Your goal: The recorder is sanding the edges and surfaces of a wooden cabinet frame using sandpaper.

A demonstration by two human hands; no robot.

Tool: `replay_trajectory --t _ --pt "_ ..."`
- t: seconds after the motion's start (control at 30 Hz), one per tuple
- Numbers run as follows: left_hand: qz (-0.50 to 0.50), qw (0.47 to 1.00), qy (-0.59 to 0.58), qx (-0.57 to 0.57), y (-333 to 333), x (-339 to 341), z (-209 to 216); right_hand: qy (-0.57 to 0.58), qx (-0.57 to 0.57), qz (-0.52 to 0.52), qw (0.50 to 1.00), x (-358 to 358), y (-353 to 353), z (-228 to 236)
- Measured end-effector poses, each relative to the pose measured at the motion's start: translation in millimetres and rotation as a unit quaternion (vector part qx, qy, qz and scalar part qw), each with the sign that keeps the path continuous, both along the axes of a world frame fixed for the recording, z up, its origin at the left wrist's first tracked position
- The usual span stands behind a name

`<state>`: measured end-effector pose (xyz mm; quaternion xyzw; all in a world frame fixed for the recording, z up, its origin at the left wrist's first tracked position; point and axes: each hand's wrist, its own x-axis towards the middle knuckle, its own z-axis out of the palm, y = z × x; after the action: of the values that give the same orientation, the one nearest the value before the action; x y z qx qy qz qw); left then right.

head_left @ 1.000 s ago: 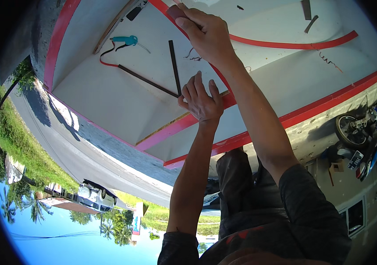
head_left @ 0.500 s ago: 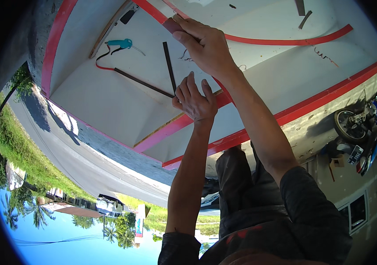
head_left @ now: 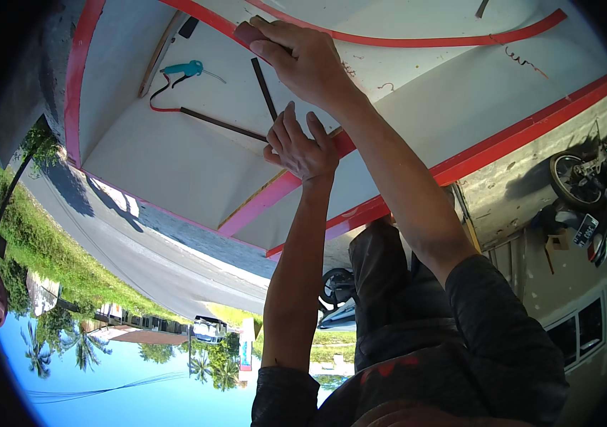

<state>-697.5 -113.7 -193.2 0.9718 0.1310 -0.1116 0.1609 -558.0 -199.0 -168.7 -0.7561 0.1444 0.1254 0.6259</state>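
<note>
My right hand [head_left: 309, 62] is closed around a small reddish-brown sanding block [head_left: 248, 33], seemingly wrapped in sandpaper. The block lies against a narrow red edge [head_left: 207, 16] of a large white panelled structure. Nearer to me, my left hand [head_left: 300, 148] holds nothing, its fingers apart. It lies over the red-and-pink divider [head_left: 264, 197], beside the ends of two dark strips; whether its palm presses down is hidden. One dark strip [head_left: 263, 88] points away from me, the other [head_left: 221, 123] runs left.
A teal air blow gun [head_left: 184, 68] with a thin nozzle lies inside the left compartment. A curved red strip [head_left: 403, 41] crosses the far panel, near a curly red shaving [head_left: 524, 60]. A red front rim [head_left: 524, 135] borders my side. A motorcycle [head_left: 592, 178] stands at right.
My right hand has slid slightly left along the red edge with the sanding block. My left hand stays near the divider. The whole view has shifted a little.
</note>
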Motion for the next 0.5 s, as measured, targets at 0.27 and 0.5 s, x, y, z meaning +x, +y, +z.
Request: replay_trajectory --t 0.27,0.5 --pt "-0.02 0.999 0.004 0.039 2 2 -5 -0.021 0.001 -0.043 0.999 -15 -1 3" --pt "0.003 1.0 0.006 0.011 -2 1 0 -0.051 -0.046 -0.04 0.997 -35 -11 -5"
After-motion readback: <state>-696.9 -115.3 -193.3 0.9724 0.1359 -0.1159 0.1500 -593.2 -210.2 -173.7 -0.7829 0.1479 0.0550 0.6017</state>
